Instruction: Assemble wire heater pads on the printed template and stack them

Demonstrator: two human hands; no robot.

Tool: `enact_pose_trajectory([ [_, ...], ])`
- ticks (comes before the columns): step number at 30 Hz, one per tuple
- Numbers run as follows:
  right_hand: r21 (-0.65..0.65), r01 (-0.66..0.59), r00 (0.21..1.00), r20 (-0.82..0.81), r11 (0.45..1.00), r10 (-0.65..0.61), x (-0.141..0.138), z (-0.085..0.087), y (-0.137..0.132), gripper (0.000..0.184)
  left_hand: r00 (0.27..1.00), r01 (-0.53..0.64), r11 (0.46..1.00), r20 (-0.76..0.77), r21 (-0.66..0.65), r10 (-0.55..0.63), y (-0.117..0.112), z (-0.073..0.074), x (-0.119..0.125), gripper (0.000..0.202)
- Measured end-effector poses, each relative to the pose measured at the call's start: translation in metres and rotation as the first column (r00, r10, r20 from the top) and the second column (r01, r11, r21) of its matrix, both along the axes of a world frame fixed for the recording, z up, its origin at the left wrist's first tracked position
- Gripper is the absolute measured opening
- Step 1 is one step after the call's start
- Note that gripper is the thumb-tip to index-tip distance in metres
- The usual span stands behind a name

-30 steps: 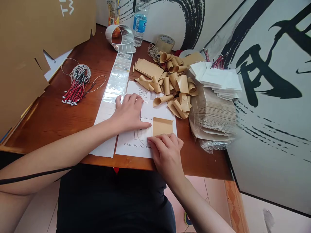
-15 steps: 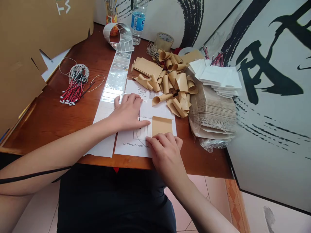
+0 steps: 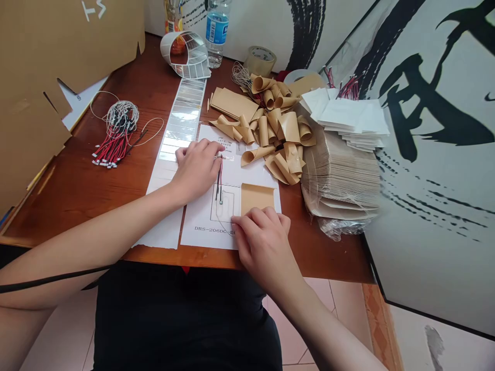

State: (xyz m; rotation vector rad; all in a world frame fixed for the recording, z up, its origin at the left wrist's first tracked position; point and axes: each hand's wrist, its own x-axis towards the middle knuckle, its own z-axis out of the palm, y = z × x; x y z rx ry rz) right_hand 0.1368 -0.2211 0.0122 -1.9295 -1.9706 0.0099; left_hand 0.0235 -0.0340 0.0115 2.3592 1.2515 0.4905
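Observation:
A white printed template sheet (image 3: 247,178) lies on the wooden table. On it sits a pale square pad (image 3: 227,204) with a tan backing paper (image 3: 256,198) folded back to its right. A thin red and black wire (image 3: 219,180) runs down onto the pad. My left hand (image 3: 195,167) rests curled at the wire's upper end, fingers together on it. My right hand (image 3: 261,242) lies on the sheet's lower edge, its fingertips pressing the pad's bottom corner.
Curled tan backing papers (image 3: 274,134) are heaped behind the sheet, beside a tall stack of tan and white pads (image 3: 342,165). A label strip (image 3: 181,121) runs up the table. A bundle of red wires (image 3: 114,141), tape rolls (image 3: 262,59), a bottle (image 3: 215,31) and cardboard (image 3: 42,67) stand around.
My left hand has drawn back up and to the left, uncovering the wire and the pad. The right hand has barely moved.

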Motion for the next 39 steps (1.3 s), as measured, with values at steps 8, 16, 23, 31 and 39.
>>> enact_pose_trajectory([
  [8, -0.022, 0.013, 0.997, -0.079, 1.0, -0.015, 0.006, -0.001, 0.003, 0.022, 0.89, 0.444, 0.896, 0.123, -0.008, -0.439, 0.007, 0.009, -0.007, 0.006],
  [16, 0.01, -0.006, 0.978, -0.207, 1.0, 0.008, 0.008, 0.0, 0.003, 0.022, 0.865, 0.5, 0.855, 0.137, -0.142, -0.483, 0.011, 0.008, -0.009, 0.013],
  [23, 0.033, 0.071, 0.995, -0.072, 0.997, -0.068, 0.03, -0.005, 0.025, 0.026, 0.872, 0.489, 0.848, 0.151, -0.203, -0.467, 0.012, 0.01, -0.009, 0.017],
  [31, 0.016, -0.044, 0.999, -0.002, 0.999, 0.044, 0.04, -0.006, 0.041, 0.038, 0.872, 0.484, 0.853, 0.179, -0.193, -0.455, 0.009, 0.008, -0.009, 0.015],
  [39, -0.028, -0.088, 0.996, -0.016, 0.996, 0.088, 0.042, -0.002, 0.042, 0.022, 0.855, 0.51, 0.857, 0.149, -0.076, -0.496, 0.006, 0.011, -0.011, 0.019],
])
